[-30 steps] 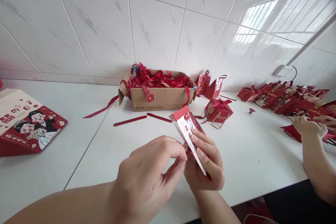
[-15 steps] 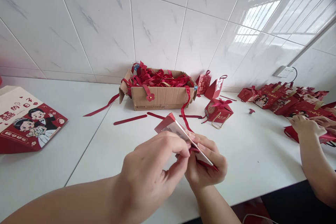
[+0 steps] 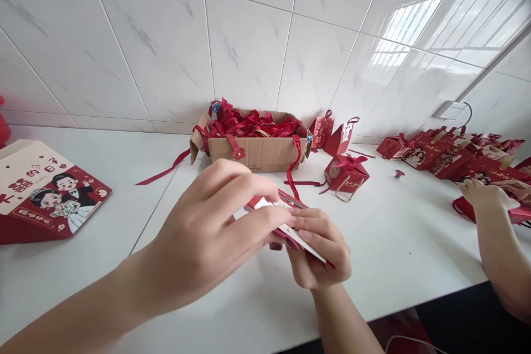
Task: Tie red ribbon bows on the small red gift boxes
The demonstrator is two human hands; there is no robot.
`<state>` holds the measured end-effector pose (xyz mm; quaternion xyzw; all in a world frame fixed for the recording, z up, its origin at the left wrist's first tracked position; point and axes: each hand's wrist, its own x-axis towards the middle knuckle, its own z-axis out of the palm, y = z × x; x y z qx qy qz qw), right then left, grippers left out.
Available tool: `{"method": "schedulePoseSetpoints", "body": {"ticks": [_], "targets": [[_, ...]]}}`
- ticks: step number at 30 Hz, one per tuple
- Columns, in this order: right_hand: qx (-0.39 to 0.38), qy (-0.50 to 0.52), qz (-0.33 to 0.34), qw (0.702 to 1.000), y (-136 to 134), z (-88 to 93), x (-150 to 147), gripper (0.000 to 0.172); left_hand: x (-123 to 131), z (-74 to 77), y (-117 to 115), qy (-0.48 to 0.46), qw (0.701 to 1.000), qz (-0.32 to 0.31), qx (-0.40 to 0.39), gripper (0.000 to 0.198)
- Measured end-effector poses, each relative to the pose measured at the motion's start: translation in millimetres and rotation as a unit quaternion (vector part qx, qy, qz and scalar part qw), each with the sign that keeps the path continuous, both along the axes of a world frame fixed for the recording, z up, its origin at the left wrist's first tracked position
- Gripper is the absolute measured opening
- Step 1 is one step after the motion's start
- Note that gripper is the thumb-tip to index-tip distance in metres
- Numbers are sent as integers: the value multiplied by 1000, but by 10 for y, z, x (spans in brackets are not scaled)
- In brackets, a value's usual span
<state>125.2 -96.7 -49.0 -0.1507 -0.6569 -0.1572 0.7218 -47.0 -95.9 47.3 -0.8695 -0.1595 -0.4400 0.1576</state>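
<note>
Over the near part of the table, a flat red-and-white paper gift box (image 3: 262,203) is held at a slant, mostly covered by my fingers. My right hand (image 3: 319,246) grips its lower right end, fingers on top and thumb underneath. My left hand (image 3: 215,227) is closed over its upper left part, fingertips pressed on the box. A dark red tip (image 3: 275,245), perhaps ribbon, pokes out below it. Just behind stands a cardboard box (image 3: 253,154) heaped with red ribbons (image 3: 253,123). A finished red gift box (image 3: 346,174) with a bow and gold cord is to the right.
At left lies a large red-and-cream box (image 3: 62,199) with a cartoon couple. Two small red boxes (image 3: 338,138) stand by the tiled wall. On the right, a co-worker's hands (image 3: 483,196) work beside several red boxes (image 3: 425,149). A loose red ribbon (image 3: 166,168) trails at left.
My left hand has moved up and left, from a pinch at the middle of the held box to its upper part. The box has tipped flatter, showing more of its white side.
</note>
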Motion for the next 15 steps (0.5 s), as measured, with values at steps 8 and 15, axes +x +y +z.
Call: {"method": "schedulePoseSetpoints", "body": {"ticks": [8,15], "targets": [[-73,11,13,997,-8,-10,10,30,71,-104,184,49,996,-48,-58,8],[-211,74,7,975,29,-60,11,13,151,-164,347,-10,984,-48,-170,6]]}}
